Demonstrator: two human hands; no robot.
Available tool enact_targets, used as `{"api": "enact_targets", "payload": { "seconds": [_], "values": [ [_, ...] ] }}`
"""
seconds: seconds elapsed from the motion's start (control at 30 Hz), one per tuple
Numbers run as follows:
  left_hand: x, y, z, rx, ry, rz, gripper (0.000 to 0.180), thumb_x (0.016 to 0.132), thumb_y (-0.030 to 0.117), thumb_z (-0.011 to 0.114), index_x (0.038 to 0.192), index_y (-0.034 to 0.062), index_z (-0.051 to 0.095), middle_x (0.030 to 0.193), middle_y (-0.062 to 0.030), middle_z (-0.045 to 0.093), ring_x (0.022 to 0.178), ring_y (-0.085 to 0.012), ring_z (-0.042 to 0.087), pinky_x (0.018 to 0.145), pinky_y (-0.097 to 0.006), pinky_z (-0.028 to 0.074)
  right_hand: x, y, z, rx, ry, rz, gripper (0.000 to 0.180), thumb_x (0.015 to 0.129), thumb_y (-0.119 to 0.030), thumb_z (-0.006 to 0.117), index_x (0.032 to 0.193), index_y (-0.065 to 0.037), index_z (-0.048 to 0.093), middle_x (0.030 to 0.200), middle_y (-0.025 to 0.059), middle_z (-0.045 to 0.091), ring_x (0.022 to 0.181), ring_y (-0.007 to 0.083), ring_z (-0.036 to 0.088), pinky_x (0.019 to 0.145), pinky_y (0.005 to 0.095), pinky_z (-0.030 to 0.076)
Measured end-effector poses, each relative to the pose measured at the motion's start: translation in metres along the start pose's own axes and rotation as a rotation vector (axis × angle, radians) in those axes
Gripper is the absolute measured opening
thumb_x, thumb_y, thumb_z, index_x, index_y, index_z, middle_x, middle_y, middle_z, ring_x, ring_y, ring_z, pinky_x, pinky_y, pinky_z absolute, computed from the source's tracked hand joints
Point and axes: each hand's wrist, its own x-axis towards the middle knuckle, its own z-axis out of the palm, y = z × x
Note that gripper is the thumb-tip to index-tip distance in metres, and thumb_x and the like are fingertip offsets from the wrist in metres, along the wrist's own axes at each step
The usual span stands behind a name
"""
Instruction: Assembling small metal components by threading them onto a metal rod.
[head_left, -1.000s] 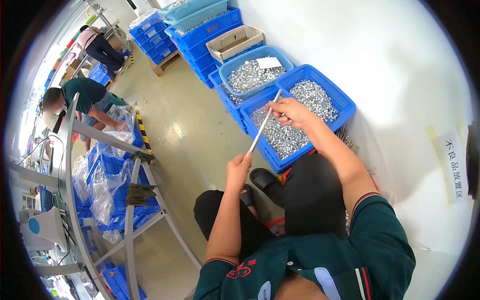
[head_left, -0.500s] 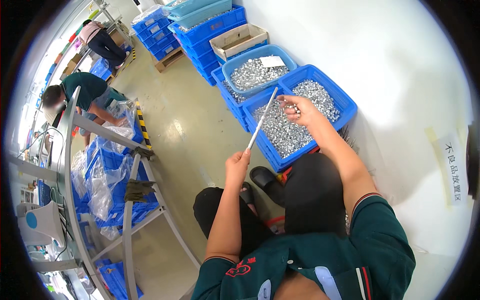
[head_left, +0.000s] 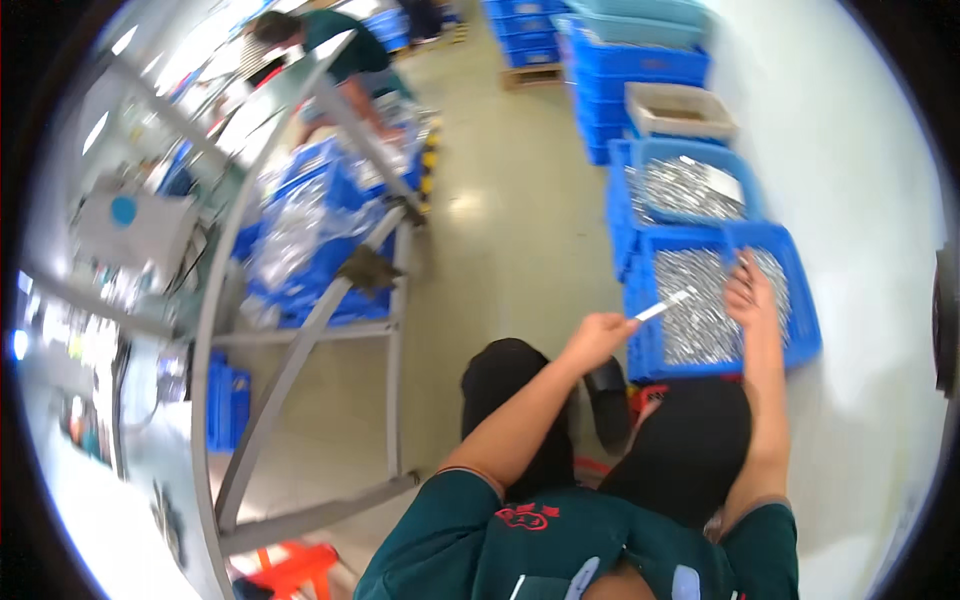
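My left hand (head_left: 600,337) is closed round one end of a thin, silvery-white rod (head_left: 664,305). The rod points up and right, its free end above the small silvery metal parts (head_left: 690,335) in a blue plastic crate (head_left: 682,374). At the right, my right hand (head_left: 746,292) hovers by the border with a second blue crate (head_left: 806,320), which holds similar parts. Its fingers are curled together; motion blur hides what they hold, if anything. The rod's tip and my right hand are apart.
Beyond the crates stand a light blue tub (head_left: 748,170) of metal parts, an off-white box (head_left: 690,126) and stacked blue crates (head_left: 592,95). A grey metal frame (head_left: 300,400) rises at left, beside bagged blue crates (head_left: 300,230). A co-worker (head_left: 345,45) bends over there. A white wall (head_left: 850,200) borders the right.
The view has turned, so the crates now sit farther right. The rod has tilted lower and looks shorter. My right hand's fingers, spread near the rod's tip before, have curled and moved away from it.
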Motion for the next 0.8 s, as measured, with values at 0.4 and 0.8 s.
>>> {"api": "enact_targets", "payload": {
  "seconds": [0.4,0.8],
  "values": [
    [-0.001,0.0,-0.002,0.05,0.002,0.04,0.037,0.083,0.036,0.053,0.076,-0.0003,0.057,0.06,-0.0101,0.05,0.056,-0.018,0.047,0.056,-0.035,0.04,0.0,0.023,0.041,-0.373,0.179,-0.127,0.028,0.09,-0.032,0.045,0.096,-0.005,0.053,0.051,-0.0024,0.038,0.034,0.0033,0.03,0.027,0.0167,0.021],
    [-0.008,0.013,-0.01,-0.667,-0.141,-0.268,0.038,0.085,0.042,0.05,0.064,0.0112,0.042,0.048,0.0048,0.031,0.036,-0.0045,0.021,0.033,-0.024,0.015,0.025,0.031,-0.019,0.087,0.294,0.137,0.017,0.087,-0.02,0.05,0.084,-0.003,0.053,0.076,0.0102,0.054,0.051,0.0071,0.044,0.03,0.016,0.03]
  ]
}}
